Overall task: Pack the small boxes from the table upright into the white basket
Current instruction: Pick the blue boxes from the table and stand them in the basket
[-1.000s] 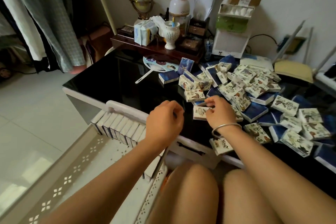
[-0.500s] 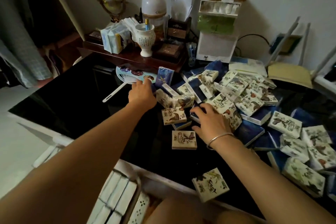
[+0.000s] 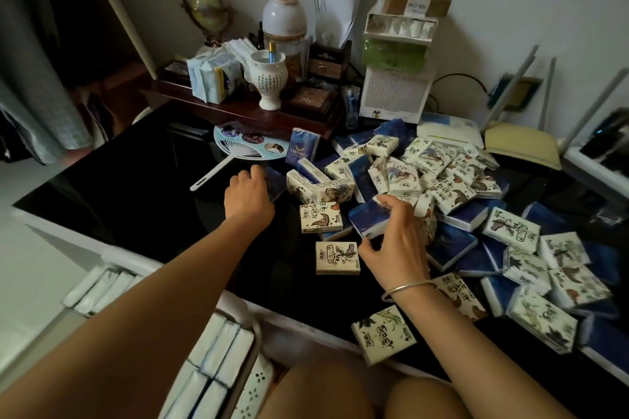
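- At 6 o'clock, nearest to the person, the white basket (image 3: 257, 388) stands below the table edge. The packed boxes (image 3: 218, 350) stand upright inside it, side by side in rows.
- At 5 o'clock a single illustrated box (image 3: 383, 333) lies flat, just at the near edge of the black table (image 3: 136, 187).
- A little to 3 o'clock of the middle is the right grip (image 3: 394, 248). Its fingers from above and its thumb from below pinch a blue box with white sides (image 3: 366, 218), which sits tilted at the near side of the heap. A silver bracelet (image 3: 405, 289) is on this wrist.
- Just at 9 o'clock of the right thumb a cream box (image 3: 337, 257) lies flat, picture side up. A second cream box (image 3: 320, 216) lies beyond it, toward 12 o'clock.
- At 10 o'clock of the right grip is the left grip (image 3: 246, 196), seen from the back. Its fingers curl round the left edge of a navy box (image 3: 275, 182).
- From 1 to 4 o'clock the heap of small boxes (image 3: 442, 180) covers the table, some cream, some blue, lying flat or leaning on each other.
- Farther, at 12 o'clock, a round fan (image 3: 245, 146) lies flat, and a blue pack (image 3: 302, 146) stands upright beside it.
- At the far edge a wooden tray (image 3: 238, 109) carries a white cup (image 3: 269, 78), near the wall.
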`<state>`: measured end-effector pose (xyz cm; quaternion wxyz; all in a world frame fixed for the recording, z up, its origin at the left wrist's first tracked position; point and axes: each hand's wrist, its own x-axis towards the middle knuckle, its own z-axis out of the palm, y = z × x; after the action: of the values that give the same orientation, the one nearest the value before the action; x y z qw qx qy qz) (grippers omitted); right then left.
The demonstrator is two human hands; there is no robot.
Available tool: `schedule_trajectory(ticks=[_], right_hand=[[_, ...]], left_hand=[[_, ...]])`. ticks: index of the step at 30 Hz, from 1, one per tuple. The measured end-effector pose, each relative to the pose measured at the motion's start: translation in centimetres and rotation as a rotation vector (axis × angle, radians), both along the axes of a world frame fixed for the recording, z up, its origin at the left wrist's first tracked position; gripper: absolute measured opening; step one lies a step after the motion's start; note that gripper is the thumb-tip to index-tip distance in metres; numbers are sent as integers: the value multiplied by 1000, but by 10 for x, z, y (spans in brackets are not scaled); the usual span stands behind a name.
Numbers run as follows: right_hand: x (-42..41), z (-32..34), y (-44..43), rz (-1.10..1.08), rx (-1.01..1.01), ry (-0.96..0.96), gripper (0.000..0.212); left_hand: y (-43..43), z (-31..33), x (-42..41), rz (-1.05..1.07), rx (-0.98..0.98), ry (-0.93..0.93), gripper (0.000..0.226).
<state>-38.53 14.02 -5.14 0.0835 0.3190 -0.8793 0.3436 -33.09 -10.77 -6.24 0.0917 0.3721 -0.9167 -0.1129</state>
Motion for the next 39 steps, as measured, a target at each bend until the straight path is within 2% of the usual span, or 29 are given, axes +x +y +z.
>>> schedule_trajectory(ticks=[3,7,12,15,17,22,26,30,32,34,36,39], right_hand=[[14,8,5,35,-97,-50,79],[40,24,4,88,-250,-118,81],[74,36,-8,139,-427,-221,73],[97,49,-15,170,-573,-329,63],[114,57,-19,213,-651,-420,60],[159,55,-23,351,-575,-438,70],[188,48,-30,452,-539,-493,78],[207,42,-41,497,-522,-518,78],[214,41,-45,510,-510,-524,75],[221,39,-49,500,-481,-545,68],[224,36,-52,482,-433,-566,55],[227,31,-56,413,-362,-631,35]], left_hand=[[8,9,19,5,-35,125,65],[31,29,53,-74,157,573,77],[63,49,111,-154,353,797,82],[77,57,144,-120,478,855,78],[83,59,167,-111,495,870,78],[87,56,222,-66,361,765,75],[80,52,266,-38,414,748,68],[73,44,300,-23,438,734,62],[74,40,307,5,524,767,58],[76,37,312,55,690,811,55],[76,33,315,97,830,846,51],[75,26,317,158,928,867,35]])
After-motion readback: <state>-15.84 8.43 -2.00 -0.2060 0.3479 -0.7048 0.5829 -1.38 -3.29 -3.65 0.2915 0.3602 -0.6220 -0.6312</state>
